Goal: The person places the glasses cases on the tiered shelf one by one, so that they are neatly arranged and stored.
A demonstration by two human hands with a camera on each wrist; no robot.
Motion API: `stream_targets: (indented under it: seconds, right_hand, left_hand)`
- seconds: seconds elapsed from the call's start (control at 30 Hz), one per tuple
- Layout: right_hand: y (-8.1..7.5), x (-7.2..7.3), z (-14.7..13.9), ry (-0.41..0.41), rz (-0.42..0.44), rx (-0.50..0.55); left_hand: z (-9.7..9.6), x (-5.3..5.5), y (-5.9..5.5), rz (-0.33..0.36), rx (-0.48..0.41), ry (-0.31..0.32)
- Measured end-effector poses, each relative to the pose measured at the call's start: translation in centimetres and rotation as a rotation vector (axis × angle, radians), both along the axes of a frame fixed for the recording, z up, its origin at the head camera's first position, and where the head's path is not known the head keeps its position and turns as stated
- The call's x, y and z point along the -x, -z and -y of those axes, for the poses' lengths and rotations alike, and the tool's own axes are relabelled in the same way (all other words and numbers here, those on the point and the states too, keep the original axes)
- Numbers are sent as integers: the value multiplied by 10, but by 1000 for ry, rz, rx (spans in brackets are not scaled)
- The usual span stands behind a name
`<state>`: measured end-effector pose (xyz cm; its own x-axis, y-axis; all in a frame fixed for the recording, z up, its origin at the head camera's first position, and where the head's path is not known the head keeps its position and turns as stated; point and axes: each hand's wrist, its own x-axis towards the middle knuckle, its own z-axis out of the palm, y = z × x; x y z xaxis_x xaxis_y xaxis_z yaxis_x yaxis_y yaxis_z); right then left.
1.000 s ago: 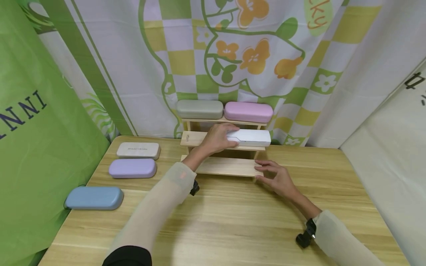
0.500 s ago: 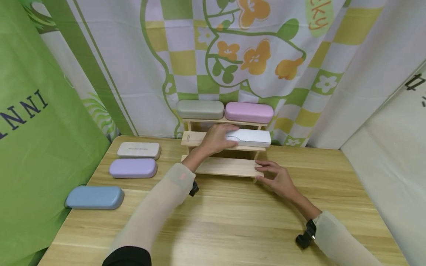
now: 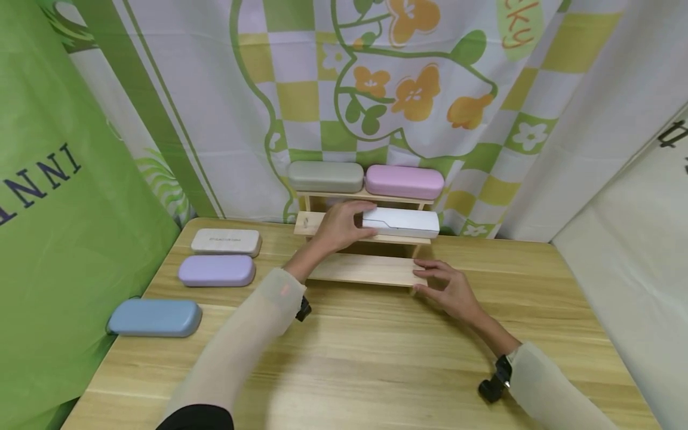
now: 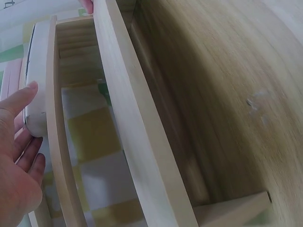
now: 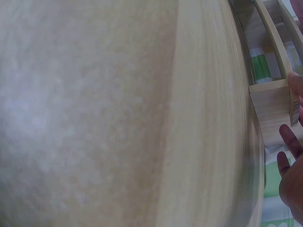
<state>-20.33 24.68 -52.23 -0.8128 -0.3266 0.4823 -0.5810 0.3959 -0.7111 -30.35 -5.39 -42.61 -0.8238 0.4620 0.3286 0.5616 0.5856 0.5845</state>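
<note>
A white glasses case [image 3: 403,222] lies on the middle tier of a wooden step rack [image 3: 371,269], toward its right end. My left hand [image 3: 341,227] is at the case's left end, thumb and index finger spread along its two sides. The left wrist view shows that thumb [image 4: 29,90] over the case's side, the other fingers loosely bent past its end. At the bottom tier's right end, my right hand [image 3: 448,292] holds the board's edge between thumb and fingers. A grey-green case [image 3: 326,177] and a pink case [image 3: 405,182] sit side by side on the top tier.
On the table's [image 3: 387,358] left side lie an off-white case [image 3: 226,242], a lilac case [image 3: 217,271] and, nearer me, a blue case [image 3: 156,318]. A patterned curtain [image 3: 301,101] hangs right behind the rack.
My left hand has slid slightly left along the white glasses case, baring more of its left end. The case and my right hand have stayed in place.
</note>
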Motion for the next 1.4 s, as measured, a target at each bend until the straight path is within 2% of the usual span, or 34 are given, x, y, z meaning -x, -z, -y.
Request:
stream_targets:
  seconds: [0.2,0.43,0.7,0.87,1.03,1.4]
  right_hand:
    - [1,0,-1,-13,-16,3]
    - [4,1,-2,-15,-12,16]
    - [4,-2,-1,-15,-2,30]
    - [4,-1,-2,-12,0,26]
    - [5,-1,-3,-14,-5,20]
    - [4,2,-1,-16,-14,18]
  left_hand:
    - [8,-7,-3,23,-3,-8]
    - [20,-15,-10,-12,13,-7]
    - [35,-28,-17,19,-11,-3]
    - [41,-36,-18,-10,53,-2]
    - [49,-45,-18,-67,115,18]
    - [67,-65,-22,-93,109,114]
